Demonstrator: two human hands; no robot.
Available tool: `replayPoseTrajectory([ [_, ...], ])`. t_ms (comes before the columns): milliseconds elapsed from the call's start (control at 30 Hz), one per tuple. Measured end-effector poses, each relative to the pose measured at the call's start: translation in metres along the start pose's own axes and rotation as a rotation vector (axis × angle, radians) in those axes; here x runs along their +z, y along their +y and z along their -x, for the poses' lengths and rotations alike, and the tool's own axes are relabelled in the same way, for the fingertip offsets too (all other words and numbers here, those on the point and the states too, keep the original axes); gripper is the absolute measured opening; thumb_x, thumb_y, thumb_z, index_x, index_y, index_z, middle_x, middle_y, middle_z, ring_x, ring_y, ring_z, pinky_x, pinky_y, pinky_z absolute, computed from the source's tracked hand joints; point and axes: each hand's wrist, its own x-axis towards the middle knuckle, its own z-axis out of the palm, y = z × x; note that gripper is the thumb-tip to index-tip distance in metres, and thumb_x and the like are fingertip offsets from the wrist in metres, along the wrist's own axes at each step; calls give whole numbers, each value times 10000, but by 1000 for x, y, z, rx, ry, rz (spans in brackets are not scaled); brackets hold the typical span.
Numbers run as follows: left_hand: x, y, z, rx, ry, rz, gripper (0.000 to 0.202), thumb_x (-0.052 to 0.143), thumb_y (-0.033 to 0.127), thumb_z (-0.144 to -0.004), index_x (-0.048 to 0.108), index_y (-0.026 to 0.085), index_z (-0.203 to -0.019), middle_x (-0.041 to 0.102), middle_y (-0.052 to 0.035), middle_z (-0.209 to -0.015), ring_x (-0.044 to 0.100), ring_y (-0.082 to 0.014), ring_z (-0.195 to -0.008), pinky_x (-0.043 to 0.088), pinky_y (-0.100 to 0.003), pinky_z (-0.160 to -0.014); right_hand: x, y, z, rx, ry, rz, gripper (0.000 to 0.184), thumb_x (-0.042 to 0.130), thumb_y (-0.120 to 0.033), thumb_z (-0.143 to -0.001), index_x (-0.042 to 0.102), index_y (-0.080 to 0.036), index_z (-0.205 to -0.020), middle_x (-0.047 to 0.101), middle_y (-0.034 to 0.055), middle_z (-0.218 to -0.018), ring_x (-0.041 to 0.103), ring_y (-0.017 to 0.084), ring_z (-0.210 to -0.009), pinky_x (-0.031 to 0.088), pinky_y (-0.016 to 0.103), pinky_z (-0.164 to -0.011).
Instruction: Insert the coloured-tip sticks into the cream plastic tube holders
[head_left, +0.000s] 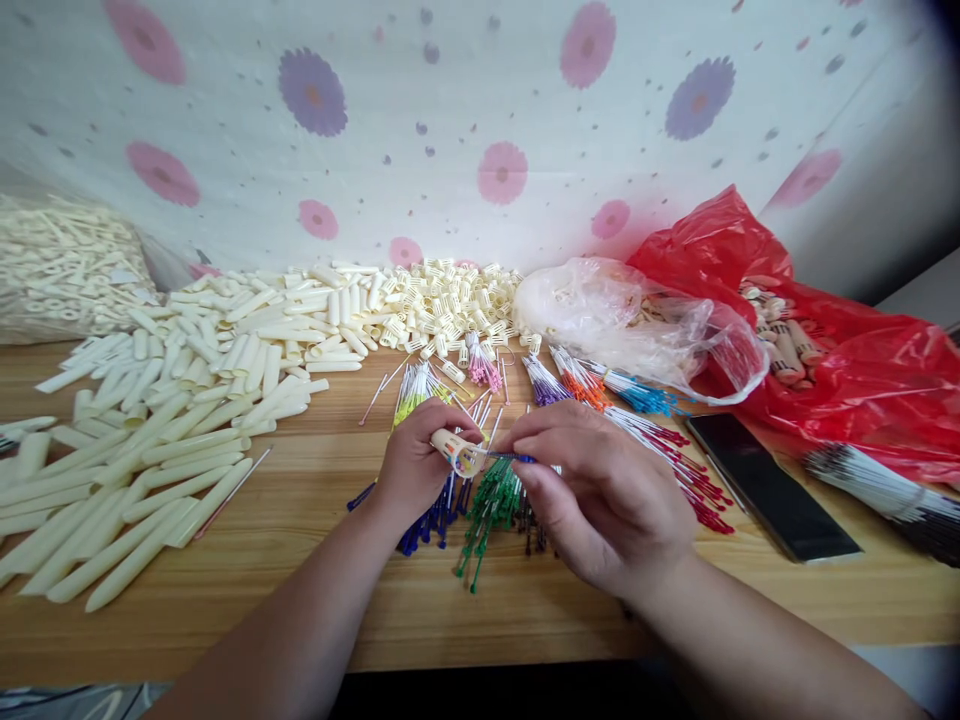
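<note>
My left hand (pixel 424 450) is closed around a short cream slotted pen sleeve (pixel 455 452), its open end turned to the right. Bits of colour show through its slots. My right hand (pixel 592 490) pinches a thin pen refill with a blue end (pixel 514 457), its other end at the sleeve's mouth. Below the hands lie loose refills with dark blue ends (pixel 431 525) and green ends (pixel 495 495). Yellow-ended refills (pixel 416 390) lie just behind my left hand. Red-ended refills (pixel 682 465) fan out to the right of my right hand.
Cream pen barrels (pixel 172 440) cover the left side, with slotted sleeves (pixel 450 300) heaped at the back. A bag of small cream parts (pixel 67 265) stands far left. Rightward are a clear bag (pixel 592 300), a red bag (pixel 862 350), a phone (pixel 772 490) and black-ended refills (pixel 885 490).
</note>
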Motion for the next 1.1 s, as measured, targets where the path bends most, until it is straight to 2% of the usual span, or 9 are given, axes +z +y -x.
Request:
replayPoseTrajectory([
  [133,-2,-6,1,55,-6,-53,156,659,335,-781,629,185,-747,556,-2,-702,531,-159,-697,401,-273,-646,4,9,5,-17,-59,105,194,590,-91,-822,594,-197,-983,674,93,-893,644,182,-822,549,334,-710],
  [233,-6,-5,2,78,-47,-70,398,625,561,-759,627,183,-883,561,-29,-823,545,-184,-785,419,-290,-714,3,18,10,-14,-113,237,184,595,-103,-820,612,-195,-979,647,93,-916,608,190,-835,524,345,-705],
  [333,-10,-3,3,89,-120,-48,605,458,709,-765,601,184,-1029,557,-66,-936,541,-216,-881,426,-319,-790,-2,25,12,-17,-125,285,233,593,-89,-815,614,-208,-1014,627,81,-933,584,190,-851,508,345,-712],
  [400,-12,-1,3,87,-144,-52,579,363,671,-837,591,183,-1050,549,-74,-953,533,-219,-911,421,-324,-813,-6,27,12,-35,-133,296,254,599,-78,-807,616,-208,-1024,613,76,-935,573,185,-847,500,339,-711],
  [500,-12,-1,3,88,-131,-97,513,329,604,-888,599,180,-993,541,-72,-933,527,-213,-907,420,-323,-812,-8,28,11,-30,-126,304,239,616,-79,-795,624,-219,-989,581,55,-897,558,169,-809,487,320,-680],
  [700,-12,-7,4,161,-58,-229,478,362,587,-886,609,183,-946,523,-69,-903,522,-208,-878,433,-330,-782,-8,30,6,56,-127,238,122,608,-103,-809,629,-209,-866,560,32,-827,554,150,-772,469,290,-649],
  [900,-13,-8,6,243,51,-386,432,404,543,-894,629,178,-947,515,-65,-907,522,-205,-875,428,-339,-790,-5,35,7,206,-121,114,90,619,-107,-796,615,-190,-761,569,23,-797,558,146,-781,467,275,-683],
  [1100,-13,-4,7,230,136,-491,452,399,567,-883,648,191,-918,512,-62,-885,512,-215,-867,428,-356,-785,5,36,12,336,-59,33,81,586,-166,-842,619,-199,-776,574,23,-807,558,151,-778,467,287,-703],
])
